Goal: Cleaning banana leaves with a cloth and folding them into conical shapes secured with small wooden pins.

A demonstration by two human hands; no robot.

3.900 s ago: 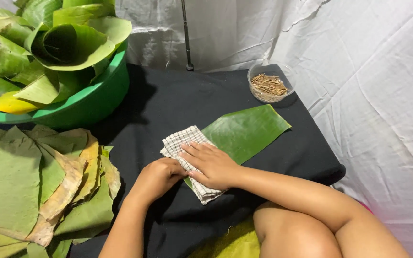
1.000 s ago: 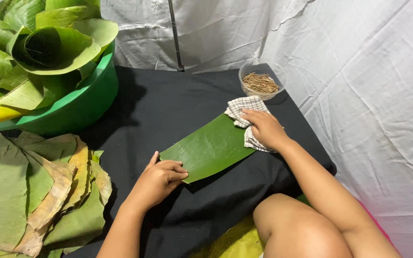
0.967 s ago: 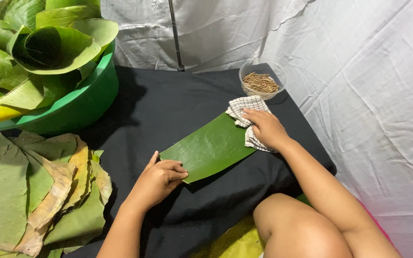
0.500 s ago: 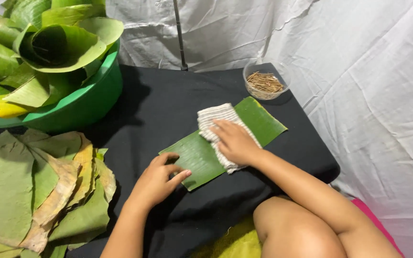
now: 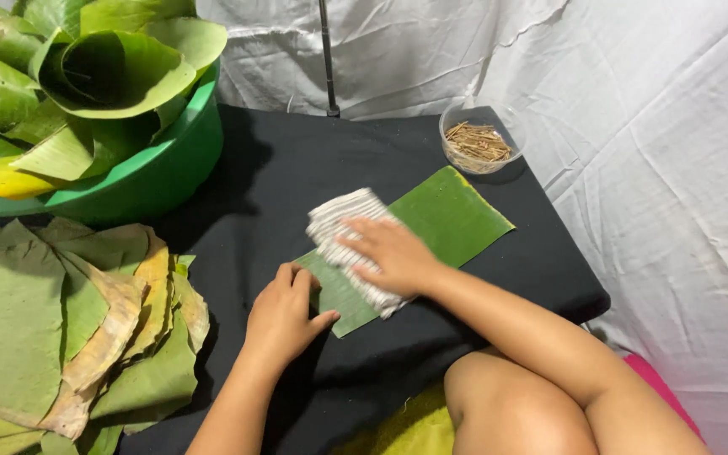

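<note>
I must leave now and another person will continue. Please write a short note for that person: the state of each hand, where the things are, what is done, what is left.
Left hand: open, flat, pressing the near corner of the banana leaf piece on the black table.
Right hand: palm down on the folded checked cloth, which lies across the near half of the leaf.
Around: green basin of rolled leaves far left, stack of flat leaves near left, small bowl of sticks at the far edge.
Done: leaf laid flat, wiping under way.
Left: probably finishing the wipe; the basin leaves seem untouched.

No packages, labels, signs, screens.
</note>
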